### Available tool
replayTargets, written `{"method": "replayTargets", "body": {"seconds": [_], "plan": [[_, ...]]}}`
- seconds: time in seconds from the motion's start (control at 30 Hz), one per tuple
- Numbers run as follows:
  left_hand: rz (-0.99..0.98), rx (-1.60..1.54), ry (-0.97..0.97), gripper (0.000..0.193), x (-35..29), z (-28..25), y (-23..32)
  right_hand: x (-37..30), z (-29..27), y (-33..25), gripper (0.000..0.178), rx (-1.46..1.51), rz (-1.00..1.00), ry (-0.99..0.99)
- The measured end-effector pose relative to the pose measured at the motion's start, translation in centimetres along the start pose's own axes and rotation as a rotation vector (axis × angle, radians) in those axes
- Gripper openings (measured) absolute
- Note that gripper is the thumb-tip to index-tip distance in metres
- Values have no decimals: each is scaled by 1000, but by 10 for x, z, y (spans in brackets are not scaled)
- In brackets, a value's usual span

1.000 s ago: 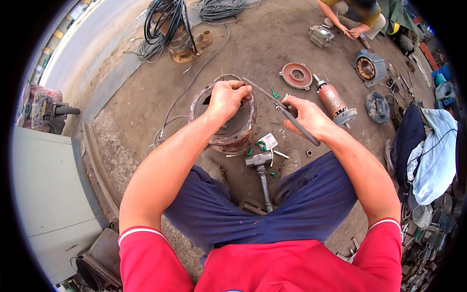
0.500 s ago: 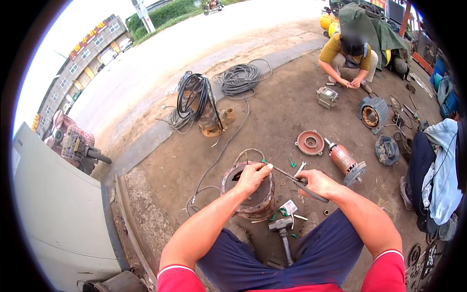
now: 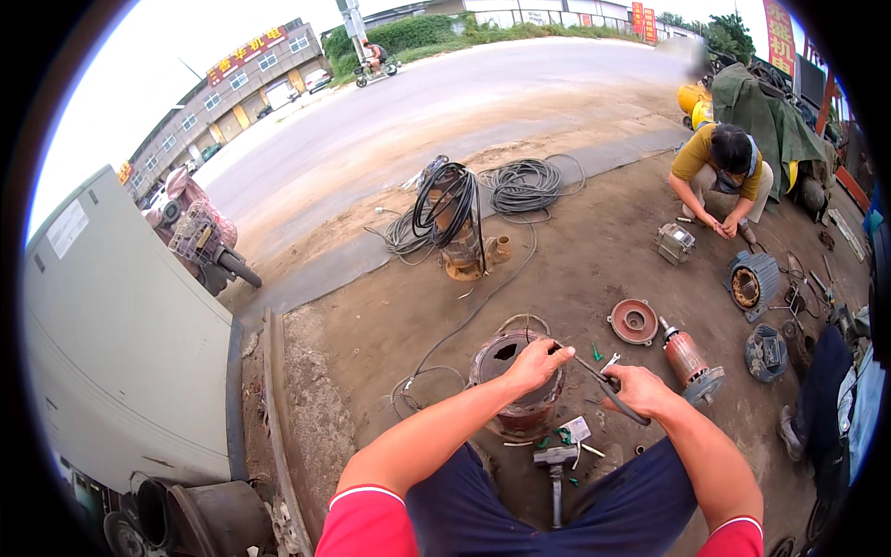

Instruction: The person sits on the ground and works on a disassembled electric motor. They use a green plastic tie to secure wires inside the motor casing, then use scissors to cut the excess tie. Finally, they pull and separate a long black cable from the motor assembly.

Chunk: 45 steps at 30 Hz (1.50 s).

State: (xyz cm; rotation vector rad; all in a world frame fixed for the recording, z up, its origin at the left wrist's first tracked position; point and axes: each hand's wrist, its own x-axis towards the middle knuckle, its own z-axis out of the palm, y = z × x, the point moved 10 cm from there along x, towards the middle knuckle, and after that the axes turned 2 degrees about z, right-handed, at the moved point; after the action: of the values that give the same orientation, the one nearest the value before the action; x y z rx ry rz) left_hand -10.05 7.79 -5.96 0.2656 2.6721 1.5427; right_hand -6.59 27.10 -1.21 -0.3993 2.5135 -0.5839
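Observation:
A dark cable (image 3: 588,369) runs between my two hands, above the ground in front of my knees. My left hand (image 3: 533,366) pinches one end of its visible stretch, over a rusty round motor housing (image 3: 513,422) with a dark hole in its top. My right hand (image 3: 640,390) is closed round the thicker part, and the tail sticks out below the fingers. Close beyond the right hand lies a spanner (image 3: 611,360). Between my legs is a sledgehammer (image 3: 556,483), with green scraps (image 3: 563,433) and a white packet (image 3: 576,429) beside it.
On the right lie a reddish ring-shaped cover (image 3: 634,322), a motor rotor (image 3: 685,360) and a grey motor casing (image 3: 754,280). A person (image 3: 726,176) squats beyond. Ahead stands a pump (image 3: 461,251) with coiled cables (image 3: 527,186). A pale cabinet (image 3: 130,343) flanks the left.
The view has swung leftward and up, so the scene appears farther right, with more road showing. Both my hands keep their hold on the cable.

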Motion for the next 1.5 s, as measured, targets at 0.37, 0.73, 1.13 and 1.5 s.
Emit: {"method": "replayTargets", "body": {"seconds": [0.37,0.73,1.13,1.5], "plan": [[-86,-183,-29,51,-12,-9,18,2,4,-1,50,134,56,15],[-230,1,23,51,8,-3,-10,17,12,27,27,805,205,-85],[-151,-382,19,14,0,-8,-16,14,-18,45,47,492,238,54],[-280,-444,116,17,7,-9,-26,11,-6,27,43,61,-49,77]]}}
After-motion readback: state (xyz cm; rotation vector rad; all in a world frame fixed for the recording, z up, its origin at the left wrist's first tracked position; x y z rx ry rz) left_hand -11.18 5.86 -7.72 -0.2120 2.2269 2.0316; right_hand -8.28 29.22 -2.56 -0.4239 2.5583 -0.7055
